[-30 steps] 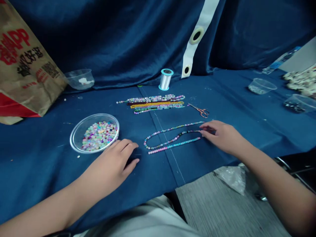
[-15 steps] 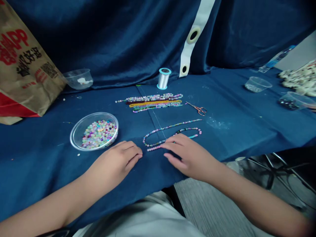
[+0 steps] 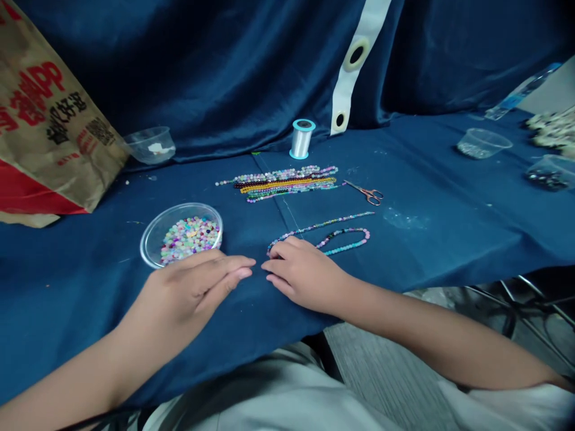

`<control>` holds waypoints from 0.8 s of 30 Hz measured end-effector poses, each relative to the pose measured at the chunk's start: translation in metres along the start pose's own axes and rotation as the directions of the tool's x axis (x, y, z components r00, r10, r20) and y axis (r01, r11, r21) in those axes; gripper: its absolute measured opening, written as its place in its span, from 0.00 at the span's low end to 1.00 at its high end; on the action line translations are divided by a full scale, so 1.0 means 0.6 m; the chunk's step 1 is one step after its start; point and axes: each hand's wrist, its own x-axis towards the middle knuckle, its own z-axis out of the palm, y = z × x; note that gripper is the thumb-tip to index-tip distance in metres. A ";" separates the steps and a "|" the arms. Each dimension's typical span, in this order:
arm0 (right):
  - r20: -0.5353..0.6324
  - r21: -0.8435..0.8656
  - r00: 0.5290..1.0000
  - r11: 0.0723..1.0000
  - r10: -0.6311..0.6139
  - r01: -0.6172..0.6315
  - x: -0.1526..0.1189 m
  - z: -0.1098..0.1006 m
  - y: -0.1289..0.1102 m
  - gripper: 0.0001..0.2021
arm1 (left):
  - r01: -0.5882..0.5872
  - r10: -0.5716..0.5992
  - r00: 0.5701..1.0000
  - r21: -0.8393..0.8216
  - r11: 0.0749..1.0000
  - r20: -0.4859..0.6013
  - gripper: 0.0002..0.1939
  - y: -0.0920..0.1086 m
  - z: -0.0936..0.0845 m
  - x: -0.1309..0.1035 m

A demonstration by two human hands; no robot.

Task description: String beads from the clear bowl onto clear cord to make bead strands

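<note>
A long string of small coloured beads [image 3: 348, 246] lies in curves on the blue cloth [image 3: 251, 323]. Over its near left end is my right hand [image 3: 300, 272], fingers bent and a little apart, hiding some of the beads. My left hand [image 3: 202, 281] is raised just to the left, its thumb and fingers pressed together at the tips; anything between them is too small to make out. Behind my left hand sits a clear round bowl of mixed beads [image 3: 191, 236], partly covered by it. The fingertips of both hands are close but apart.
Several finished-looking bead strands [image 3: 287, 181] lie in a row, with scissors [image 3: 371, 195] to their right and a wire spool [image 3: 302, 139] behind. A paper bag [image 3: 58, 126] and a clear tub [image 3: 150, 145] stand left; more tubs [image 3: 484, 143] and a bottle [image 3: 523, 93] are right.
My right hand has moved left along the bead string to its left end. My left hand has lifted, and its thumb and fingertips now show pressed together. The view has shifted slightly.
</note>
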 end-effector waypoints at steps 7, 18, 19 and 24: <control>-0.002 0.050 1.000 0.999 -0.006 0.006 0.002 0.005 0.003 0.05 | 0.159 -0.160 0.987 -0.061 0.985 -0.015 0.14 -0.003 -0.040 -0.010; 0.047 0.454 0.996 0.890 -0.073 0.044 -0.048 -0.062 0.052 0.08 | 0.318 -0.332 0.942 -0.174 0.932 -0.057 0.18 -0.014 -0.033 -0.017; 0.040 0.501 0.997 0.864 -0.069 0.040 -0.052 -0.065 0.059 0.09 | 0.346 -0.362 0.930 -0.185 0.920 -0.057 0.17 -0.015 -0.029 -0.017; -0.011 0.758 0.999 0.652 0.040 -0.018 -0.054 -0.064 0.092 0.14 | 0.422 -0.454 0.890 -0.313 0.851 -0.032 0.17 0.008 -0.021 0.020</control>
